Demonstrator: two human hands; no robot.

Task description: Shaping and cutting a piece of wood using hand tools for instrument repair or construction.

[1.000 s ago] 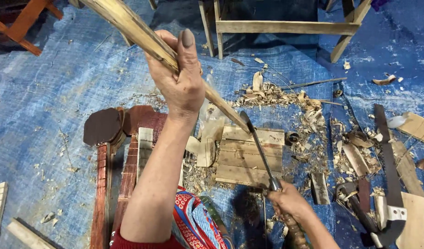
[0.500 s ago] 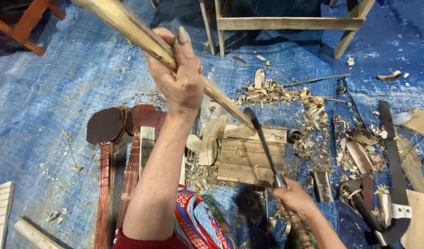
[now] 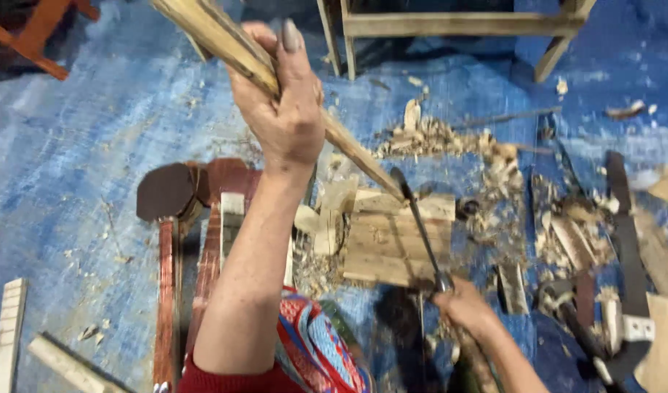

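The left hand [image 3: 284, 109] is closed tight around a long pale wooden stick [image 3: 225, 44], held slanting from the upper left down to its tip on a flat block of pale wooden planks [image 3: 392, 244]. The right hand [image 3: 466, 309], lower and to the right, grips the handle of a long dark curved blade [image 3: 420, 222] whose end lies near the stick's tip above the block. Pale wood shavings [image 3: 450, 138] litter the blue tarpaulin [image 3: 72, 145] around them

Bare forearms and hands [image 3: 286, 109], a dark red sleeve edge, perhaps a red-and-blue patterned garment below.
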